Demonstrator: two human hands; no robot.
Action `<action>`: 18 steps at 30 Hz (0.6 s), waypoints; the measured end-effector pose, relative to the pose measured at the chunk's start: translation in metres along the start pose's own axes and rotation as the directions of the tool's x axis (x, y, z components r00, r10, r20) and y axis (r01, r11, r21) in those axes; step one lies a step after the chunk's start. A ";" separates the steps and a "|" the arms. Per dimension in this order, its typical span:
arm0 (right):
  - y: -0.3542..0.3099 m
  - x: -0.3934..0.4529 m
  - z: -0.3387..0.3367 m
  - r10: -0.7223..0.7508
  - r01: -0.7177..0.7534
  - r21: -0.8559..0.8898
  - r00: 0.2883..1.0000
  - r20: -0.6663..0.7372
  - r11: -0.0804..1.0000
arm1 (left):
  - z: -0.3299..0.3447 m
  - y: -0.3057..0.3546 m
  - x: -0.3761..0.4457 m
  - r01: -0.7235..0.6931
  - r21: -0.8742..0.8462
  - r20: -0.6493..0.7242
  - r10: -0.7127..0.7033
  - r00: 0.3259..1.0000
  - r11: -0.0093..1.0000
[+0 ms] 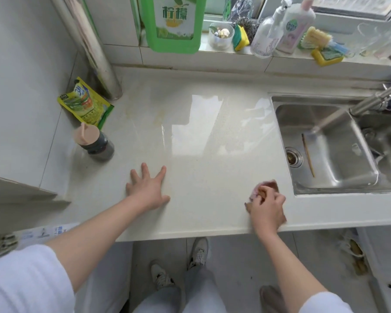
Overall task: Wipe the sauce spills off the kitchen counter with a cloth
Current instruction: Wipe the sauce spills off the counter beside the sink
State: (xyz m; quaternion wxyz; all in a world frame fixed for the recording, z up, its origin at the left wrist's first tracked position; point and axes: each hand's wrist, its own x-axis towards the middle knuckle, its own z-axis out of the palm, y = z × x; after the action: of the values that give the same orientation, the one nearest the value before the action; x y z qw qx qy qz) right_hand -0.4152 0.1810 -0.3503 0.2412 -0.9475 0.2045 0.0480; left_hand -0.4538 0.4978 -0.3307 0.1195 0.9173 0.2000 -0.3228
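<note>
Counter (212, 136), pale and glossy, is seen to occupy the middle of the view, bounded by a tiled wall at the rear and a steel sink (325, 145) let into its right end; a faint yellowish stain (142, 111) is noted on its left rear part, and window light is reflected across its centre. A large green-framed lemon detergent pack (174, 21) is stood on the sill above. A yellow-green refill pouch (85, 102) is leaned against the left wall beside a metal pipe (93, 50), and a dark sauce bottle (95, 141) with a pink cap is placed just in front of the pouch. Soap dispensers (280, 28) and sponges (321, 46) are lined along the sill at the right. The left hand (149, 190) is laid flat on the counter near its front edge, fingers spread and straight. The right hand (266, 211) is positioned near the front edge, just left of the sink, its fingers curled round a small pinkish-brown cloth (266, 187), which is bunched and pressed onto the counter surface; the cloth is somewhat blurred, and its exact folds cannot be determined.
</note>
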 end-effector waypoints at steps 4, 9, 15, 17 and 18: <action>-0.030 -0.078 0.033 -0.583 0.591 0.113 0.714 0.387 0.799 | -0.002 0.001 -0.004 -0.003 -0.004 0.015 0.003 1.000 1.000; 0.006 -0.041 0.007 -0.569 0.575 0.111 0.729 0.381 0.811 | -0.003 0.001 -0.006 -0.005 0.003 0.030 0.005 1.000 1.000; 0.055 -0.001 -0.030 -0.217 0.233 -0.110 0.966 0.140 0.966 | -0.001 0.000 -0.004 -0.016 -0.008 0.045 0.017 0.999 1.000; 0.034 -0.031 -0.012 -0.261 0.284 -0.087 0.943 0.206 0.955 | 0.001 0.000 -0.003 -0.016 -0.011 0.048 0.016 0.999 1.000; 0.020 -0.050 0.000 -0.306 0.328 -0.049 0.919 0.248 0.943 | 0.001 0.000 -0.003 -0.017 -0.009 0.048 0.017 0.999 1.000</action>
State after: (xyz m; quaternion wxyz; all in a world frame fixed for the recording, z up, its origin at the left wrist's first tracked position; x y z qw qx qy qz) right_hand -0.4686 0.1829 -0.3494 0.2255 -0.9654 0.0156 0.1302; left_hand -0.4568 0.4969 -0.3292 0.1311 0.9105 0.1908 -0.3427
